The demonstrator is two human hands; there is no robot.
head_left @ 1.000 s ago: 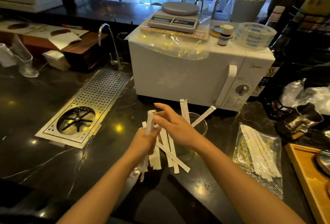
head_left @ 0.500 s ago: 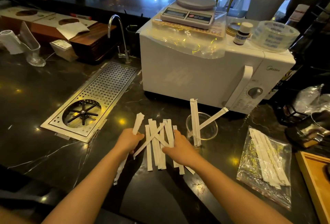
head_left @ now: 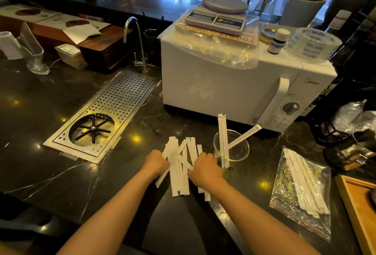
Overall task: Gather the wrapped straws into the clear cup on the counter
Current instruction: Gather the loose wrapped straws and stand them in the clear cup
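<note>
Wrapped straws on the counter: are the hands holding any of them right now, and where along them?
Both hands press in on the loose pile of wrapped straws, left hand and right hand at its sides, about mid-length. Whether either has closed a grip cannot be told.

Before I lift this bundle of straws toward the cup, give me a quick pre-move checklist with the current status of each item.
1. Clear glass cup upright on the dark marble counter: ok.
2. Room in the cup: ok, only two white paper-wrapped straws stand in it.
3. Loose pile of white wrapped straws squared up: not ok, several lie crossed and fanned.
4. Left hand and right hand on either side of the pile: ok.
5. Firm grip on every straw: cannot tell, fingers hidden.
6. Path from pile to cup unobstructed: ok, cup sits just right of the right hand.
</note>
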